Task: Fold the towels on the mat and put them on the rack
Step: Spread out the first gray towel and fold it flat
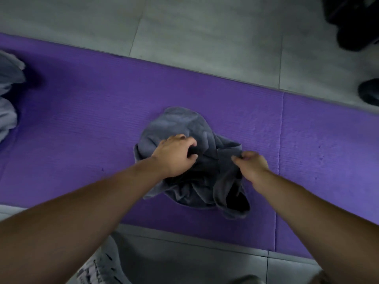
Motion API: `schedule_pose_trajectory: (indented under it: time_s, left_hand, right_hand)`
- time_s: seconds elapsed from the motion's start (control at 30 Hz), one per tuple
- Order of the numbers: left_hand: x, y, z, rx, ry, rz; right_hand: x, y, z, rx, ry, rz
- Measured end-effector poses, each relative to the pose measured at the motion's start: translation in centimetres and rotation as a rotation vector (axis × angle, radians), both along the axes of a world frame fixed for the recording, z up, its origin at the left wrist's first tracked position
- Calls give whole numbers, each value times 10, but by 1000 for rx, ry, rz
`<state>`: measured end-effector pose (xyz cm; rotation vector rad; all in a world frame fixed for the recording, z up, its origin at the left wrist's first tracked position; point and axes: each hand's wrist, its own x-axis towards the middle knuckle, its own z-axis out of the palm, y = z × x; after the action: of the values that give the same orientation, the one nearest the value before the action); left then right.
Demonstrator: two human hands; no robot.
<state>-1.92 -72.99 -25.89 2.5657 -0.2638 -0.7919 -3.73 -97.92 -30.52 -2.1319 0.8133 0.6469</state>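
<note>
Both my hands on a crumpled grey towel (184,128) on the purple mat (82,119).
My left hand (176,154) grips a bunch of its cloth; my right hand (252,162) pinches a fold on its right side. More grey towels (9,89) lie at the mat's left edge.

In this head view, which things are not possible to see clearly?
- The rack: nowhere in the head view.
- Pale grey cloth: cut off by the left edge; how many towels, unclear.
- Grey towel on the purple mat: crumpled, corners hidden in folds.
- Left hand, right hand: fingertips buried in cloth.
- Dark objects: cropped top right.
</note>
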Motion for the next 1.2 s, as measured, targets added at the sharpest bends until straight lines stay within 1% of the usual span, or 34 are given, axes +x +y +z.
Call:
schedule_pose_trajectory:
  time_s: [0.03,0.07,0.13,0.17,0.23,0.3,0.37,0.43,0.47,0.53,0.6,0.67,0.8,0.9,0.97,1.07,1.13,1.2]
  left_hand:
    - [4,-8,4,-103,16,21]
    - [9,-16,11,-224,52,67]
    - [24,-31,29,-467,139,173]
    - [32,-38,38,-574,154,203]
    - [47,-44,51,-741,140,235]
    - [58,-41,67,-794,142,218]
    - [65,-39,79,-794,141,168]
    - [68,-38,87,-822,82,203]
    - [69,-38,92,-876,53,278]
    - [73,-35,98,-1025,34,487]
    - [79,-25,103,-1103,0,627]
    - [84,-12,107,-1125,-42,700]
    - [92,19,104,-1195,-103,853]
    - [97,52,93,-1171,-166,1036]
    - [97,77,84,-1126,-179,1130]
    - [96,106,75,-1007,-159,1168]
    - [97,119,73,-900,-161,1128]
    - [97,133,72,-781,-171,1068]
  right_hand:
    - [6,1,9,30,-93,39]
    - [12,2,21,103,-180,89]
    - [23,4,49,300,-309,206]
    - [29,5,63,375,-361,268]
    - [36,6,95,427,-464,367]
    - [37,6,117,434,-577,367]
    - [35,2,127,450,-631,335]
    - [34,2,132,499,-563,280]
    - [35,4,134,537,-469,264]
    - [38,5,137,579,-226,335]
    - [37,10,135,591,-56,464]
    - [37,13,130,578,2,561]
    - [37,10,122,423,91,689]
    - [40,-5,116,315,115,810]
    - [45,-17,113,345,96,792]
    - [50,-25,110,441,134,691]
    - [50,-20,104,340,150,745]
    - [55,-15,98,155,78,806]
